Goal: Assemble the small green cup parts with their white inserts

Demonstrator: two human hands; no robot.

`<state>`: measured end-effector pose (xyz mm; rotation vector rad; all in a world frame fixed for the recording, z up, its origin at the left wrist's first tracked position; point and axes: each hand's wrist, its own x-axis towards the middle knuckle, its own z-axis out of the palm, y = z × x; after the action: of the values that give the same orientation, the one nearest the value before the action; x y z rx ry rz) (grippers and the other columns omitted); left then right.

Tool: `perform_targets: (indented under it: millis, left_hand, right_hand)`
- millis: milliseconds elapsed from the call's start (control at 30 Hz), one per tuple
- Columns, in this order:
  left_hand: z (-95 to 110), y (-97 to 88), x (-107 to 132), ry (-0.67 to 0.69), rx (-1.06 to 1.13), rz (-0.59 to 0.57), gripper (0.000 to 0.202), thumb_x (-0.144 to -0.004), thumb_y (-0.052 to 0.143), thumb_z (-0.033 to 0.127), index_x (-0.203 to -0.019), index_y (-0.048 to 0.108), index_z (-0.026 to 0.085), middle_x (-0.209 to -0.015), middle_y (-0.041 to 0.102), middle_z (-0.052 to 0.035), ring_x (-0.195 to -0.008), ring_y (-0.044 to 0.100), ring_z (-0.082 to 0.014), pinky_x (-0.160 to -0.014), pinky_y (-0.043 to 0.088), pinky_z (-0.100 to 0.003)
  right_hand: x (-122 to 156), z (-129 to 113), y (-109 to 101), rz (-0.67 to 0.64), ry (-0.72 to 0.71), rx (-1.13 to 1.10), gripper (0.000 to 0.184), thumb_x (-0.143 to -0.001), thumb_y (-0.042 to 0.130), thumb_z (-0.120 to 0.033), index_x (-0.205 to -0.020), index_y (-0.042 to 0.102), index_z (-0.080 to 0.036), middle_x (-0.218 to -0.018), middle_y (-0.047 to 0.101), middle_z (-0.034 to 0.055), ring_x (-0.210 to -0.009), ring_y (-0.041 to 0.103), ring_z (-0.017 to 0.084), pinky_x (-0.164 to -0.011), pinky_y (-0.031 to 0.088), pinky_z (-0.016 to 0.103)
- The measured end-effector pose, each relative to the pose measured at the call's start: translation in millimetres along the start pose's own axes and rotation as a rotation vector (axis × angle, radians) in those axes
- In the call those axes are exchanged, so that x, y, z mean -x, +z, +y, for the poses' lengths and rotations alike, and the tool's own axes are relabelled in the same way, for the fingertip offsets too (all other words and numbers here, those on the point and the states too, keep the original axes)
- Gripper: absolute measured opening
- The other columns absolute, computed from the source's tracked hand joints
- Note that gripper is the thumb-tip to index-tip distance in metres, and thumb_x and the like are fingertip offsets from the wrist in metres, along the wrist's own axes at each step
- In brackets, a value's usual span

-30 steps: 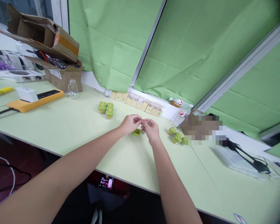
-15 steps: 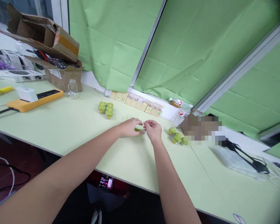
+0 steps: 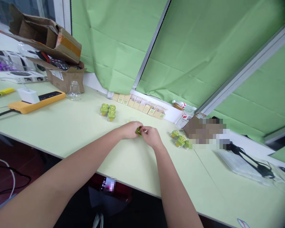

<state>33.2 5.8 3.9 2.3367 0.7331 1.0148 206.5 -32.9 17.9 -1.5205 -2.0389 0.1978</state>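
My left hand is closed around a small green lid, which is tilted so that a dark, hollow-looking face shows. My right hand meets it from the right, thumb and fingers pinched together at the lid's edge; whatever lies between those fingertips is hidden. Just behind the left hand, a clear little cup is partly covered by it. To the left stands a cluster of small clear boxes with green lids. More green-lidded boxes stand right of my right hand, with yellow showing inside.
Small beige cartons line the wall. Plastic bottles lie at the back right. On the left are an orange power strip, a clear jar and cardboard boxes. Clear plastic packaging and black cables lie right.
My right hand has moved slightly left and down, its fingertips now against the green lid. The lid has turned in my left hand, so its face shows instead of its edge.
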Motion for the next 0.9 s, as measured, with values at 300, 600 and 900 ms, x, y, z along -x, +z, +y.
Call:
perform_targets:
  millis: [300,600,900]
  left_hand:
    - [4,0.3,-1,-0.019,0.035,-0.007,0.023,-0.059,0.06,0.009,-0.077,0.066,0.021,-0.078,0.065,-0.0044,-0.072,0.059,-0.0208,-0.061,0.041,-0.029]
    - [-15,16.0,-6,-0.117,0.22,0.072,0.04,-0.06,0.061,0.008,-0.098,0.068,0.019,-0.091,0.07,-0.0048,-0.077,0.064,-0.0185,-0.067,0.048,-0.028]
    - [-21,16.4,-21,-0.287,0.754,0.297,0.033,-0.06,0.072,0.002,-0.091,0.07,0.012,-0.093,0.073,-0.0091,-0.083,0.068,-0.0156,-0.085,0.053,-0.033]
  right_hand:
    - [0,-2,5,-0.005,-0.06,0.201,0.025,-0.077,0.051,-0.014,-0.076,0.071,-0.028,-0.079,0.071,0.0009,-0.069,0.059,0.017,-0.064,0.038,0.027]
    - [0,1,5,0.036,-0.024,0.098,0.023,-0.078,0.052,-0.019,-0.078,0.073,-0.029,-0.077,0.071,-0.0009,-0.066,0.058,0.016,-0.065,0.04,0.027]
    - [-9,6,9,0.185,0.228,-0.374,0.023,-0.077,0.06,-0.036,-0.09,0.074,-0.022,-0.077,0.072,0.0006,-0.056,0.06,0.014,-0.06,0.049,0.028]
